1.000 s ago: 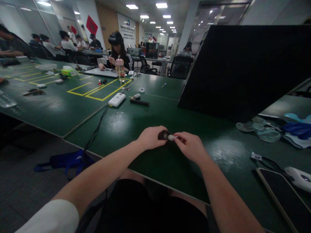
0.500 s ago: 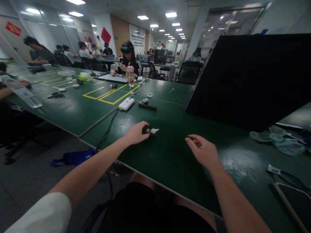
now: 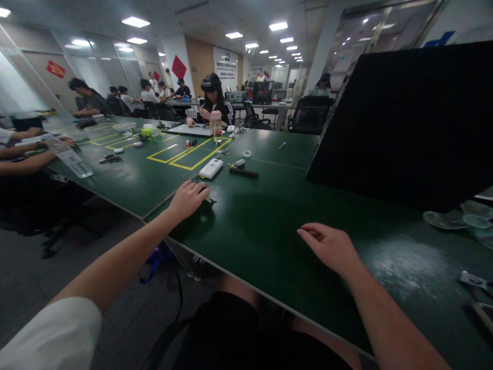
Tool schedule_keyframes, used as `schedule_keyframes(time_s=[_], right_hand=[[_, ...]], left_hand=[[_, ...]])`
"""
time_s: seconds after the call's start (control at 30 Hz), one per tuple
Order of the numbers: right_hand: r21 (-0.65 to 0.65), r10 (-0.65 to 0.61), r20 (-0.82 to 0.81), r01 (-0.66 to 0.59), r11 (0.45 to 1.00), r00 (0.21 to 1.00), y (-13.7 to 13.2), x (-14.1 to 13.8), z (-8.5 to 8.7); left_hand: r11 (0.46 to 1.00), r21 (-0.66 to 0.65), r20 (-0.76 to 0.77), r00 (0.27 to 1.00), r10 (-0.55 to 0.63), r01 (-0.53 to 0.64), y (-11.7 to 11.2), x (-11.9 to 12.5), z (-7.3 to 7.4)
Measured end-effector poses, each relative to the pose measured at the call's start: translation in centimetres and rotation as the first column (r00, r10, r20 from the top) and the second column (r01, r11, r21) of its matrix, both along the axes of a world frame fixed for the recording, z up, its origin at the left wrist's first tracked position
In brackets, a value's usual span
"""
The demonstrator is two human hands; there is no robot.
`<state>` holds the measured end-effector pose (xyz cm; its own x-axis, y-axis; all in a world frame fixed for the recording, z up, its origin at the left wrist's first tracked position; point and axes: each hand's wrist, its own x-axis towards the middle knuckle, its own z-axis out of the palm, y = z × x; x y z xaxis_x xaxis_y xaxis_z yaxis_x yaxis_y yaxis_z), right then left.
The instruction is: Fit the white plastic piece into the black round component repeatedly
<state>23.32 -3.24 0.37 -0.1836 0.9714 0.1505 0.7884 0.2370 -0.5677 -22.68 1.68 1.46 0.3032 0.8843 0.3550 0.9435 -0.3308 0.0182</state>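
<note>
My left hand (image 3: 188, 198) is stretched forward and left onto the green table (image 3: 269, 226), near the seam between two tabletops. Its fingers are curled down over a small dark object whose pale tip (image 3: 211, 199) just shows past the fingertips. A white power bank (image 3: 211, 168) lies a little beyond this hand. My right hand (image 3: 330, 247) rests palm down on the table to the right, fingers loosely bent and apart, holding nothing.
A black bar (image 3: 243, 172), a small tape ring (image 3: 247, 153) and yellow tape outlines (image 3: 181, 154) lie further back. A large black board (image 3: 404, 118) leans at the right, with clear discs (image 3: 447, 220) below it. A person (image 3: 213, 105) sits opposite behind a pink bottle (image 3: 215, 126). Co-workers' arms (image 3: 23, 154) are at left.
My hands have parted: the right let go of the object's white tip and drew back to rest. The left carried the small dark object forward and left toward the power bank.
</note>
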Motion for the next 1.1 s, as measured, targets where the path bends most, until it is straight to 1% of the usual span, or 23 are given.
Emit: schedule_keyframes(time_s=[0.07, 0.1, 0.13, 0.17, 0.2, 0.23, 0.27, 0.3, 0.33, 0.37, 0.43, 0.53, 0.6, 0.67, 0.7, 0.73, 0.77, 0.83, 0.9, 0.93, 1.0, 1.03, 1.1], right_hand=[[-0.001, 0.003, -0.003, -0.003, 1.000, 1.000, 0.0, 0.0, 0.0], [-0.002, 0.008, -0.003, -0.008, 1.000, 1.000, 0.0, 0.0, 0.0], [-0.002, 0.014, -0.001, -0.014, 1.000, 1.000, 0.0, 0.0, 0.0], [0.000, 0.019, 0.001, -0.019, 1.000, 1.000, 0.0, 0.0, 0.0], [0.001, 0.024, 0.003, -0.024, 1.000, 1.000, 0.0, 0.0, 0.0], [0.002, 0.027, 0.003, -0.027, 1.000, 1.000, -0.1, -0.1, 0.0], [-0.002, 0.029, 0.001, -0.029, 1.000, 1.000, -0.1, -0.1, 0.0], [-0.010, 0.030, -0.003, -0.030, 0.999, 1.000, -0.1, 0.0, 0.0], [-0.019, 0.029, -0.009, -0.030, 0.999, 1.000, -0.2, 0.0, 0.0], [-0.031, 0.026, -0.017, -0.027, 0.999, 1.000, -0.2, 0.0, 0.0], [-0.049, 0.002, -0.027, -0.004, 0.999, 1.000, -0.3, 0.0, 0.1], [-0.048, -0.099, -0.043, 0.097, 0.994, 0.994, -0.3, 0.4, 0.4], [-0.026, -0.202, -0.087, 0.201, 0.979, 0.975, -0.3, 0.8, 0.6], [0.010, -0.311, -0.173, 0.317, 0.948, 0.935, -0.3, 1.3, 0.9], [0.029, -0.356, -0.227, 0.371, 0.928, 0.906, -0.3, 1.6, 0.9], [0.046, -0.390, -0.285, 0.419, 0.907, 0.876, -0.3, 1.9, 1.0], [0.061, -0.414, -0.342, 0.460, 0.886, 0.844, -0.3, 2.2, 1.0], [0.086, -0.452, -0.438, 0.537, 0.839, 0.777, -0.3, 2.7, 1.0], [0.100, -0.486, -0.509, 0.609, 0.787, 0.711, -0.1, 3.1, 1.0], [0.101, -0.497, -0.536, 0.636, 0.765, 0.682, 0.0, 3.3, 0.9], [0.087, -0.501, -0.587, 0.665, 0.741, 0.635, 0.3, 3.7, 0.8], [0.076, -0.496, -0.611, 0.669, 0.740, 0.617, 0.5, 3.8, 0.8], [0.062, -0.475, -0.650, 0.664, 0.745, 0.593, 0.7, 4.0, 0.6]], left_hand=[[0.988, 0.049, 0.111, 0.984, 0.138, -0.144, 0.3, -0.7, -0.3], [0.970, 0.058, 0.200, 0.954, 0.222, -0.238, 0.7, -0.9, -0.5], [0.942, 0.046, 0.303, 0.904, 0.303, -0.331, 1.1, -1.0, -0.8], [0.912, 0.015, 0.412, 0.834, 0.368, -0.410, 1.6, -1.0, -1.2], [0.885, -0.025, 0.517, 0.751, 0.410, -0.465, 2.2, -0.8, -1.5], [0.870, -0.069, 0.609, 0.670, 0.424, -0.488, 2.8, -0.4, -1.9], [0.871, -0.107, 0.682, 0.602, 0.415, -0.480, 3.4, 0.2, -2.2], [0.883, -0.130, 0.735, 0.554, 0.391, -0.451, 4.0, 0.8, -2.5], [0.900, -0.140, 0.767, 0.529, 0.362, -0.413, 4.6, 1.6, -2.8], [0.916, -0.144, 0.781, 0.526, 0.338, -0.376, 5.1, 2.5, -3.1], [0.939, -0.160, 0.767, 0.561, 0.312, -0.304, 5.8, 4.5, -3.3], [0.956, -0.221, 0.706, 0.644, 0.293, -0.192, 6.2, 8.1, -3.3], [0.960, -0.268, 0.639, 0.730, 0.242, -0.084, 5.9, 11.3, -3.0], [0.950, -0.309, 0.537, 0.833, 0.133, 0.048, 5.0, 15.1, -2.6], [0.941, -0.319, 0.481, 0.875, 0.053, 0.118, 4.3, 17.3, -2.4], [0.926, -0.322, 0.437, 0.898, -0.039, 0.197, 3.5, 19.5, -2.2], [0.896, -0.334, 0.411, 0.900, -0.142, 0.294, 2.6, 21.8, -2.0], [0.829, -0.345, 0.395, 0.869, -0.297, 0.440, 0.6, 26.2, -1.7], [0.779, -0.339, 0.396, 0.831, -0.390, 0.527, -1.0, 30.0, -1.7], [0.762, -0.335, 0.395, 0.817, -0.420, 0.554, -1.6, 31.5, -1.7], [0.746, -0.334, 0.387, 0.806, -0.448, 0.576, -2.4, 33.6, -1.7], [0.740, -0.336, 0.385, 0.802, -0.457, 0.582, -2.6, 34.2, -1.7], [0.726, -0.319, 0.393, 0.782, -0.484, 0.609, -2.7, 34.6, -1.5]])
